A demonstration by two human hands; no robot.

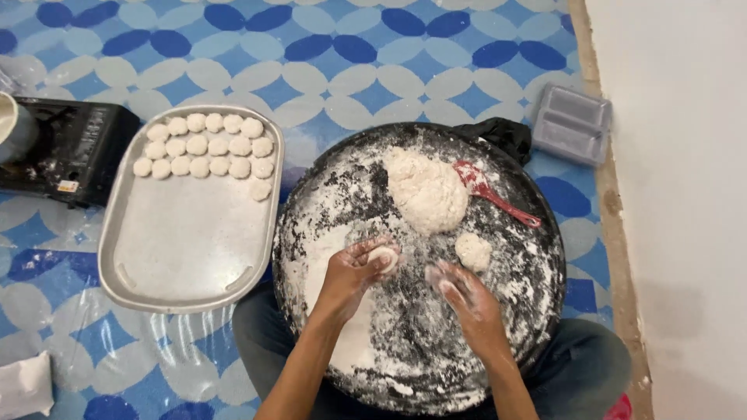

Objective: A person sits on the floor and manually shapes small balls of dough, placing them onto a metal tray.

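Note:
A round black tray (pixel 529 311) dusted with white flour rests on my lap. My left hand (pixel 354 272) curls around a small dough ball (pixel 383 257) over the tray's middle. My right hand (pixel 459 292), floury and with fingers spread, hovers just right of it holding nothing. A small lump of dough (pixel 473 251) lies just above my right hand. A big mass of dough (pixel 426 192) sits at the tray's far side, with a red spatula (pixel 498 194) beside it.
A grey metal tray (pixel 187 241) to the left holds several rows of dough balls (pixel 206 148) at its far end. A black portable stove (pixel 70 152) stands far left. A grey plastic lid (pixel 572 124) lies by the white wall on the right.

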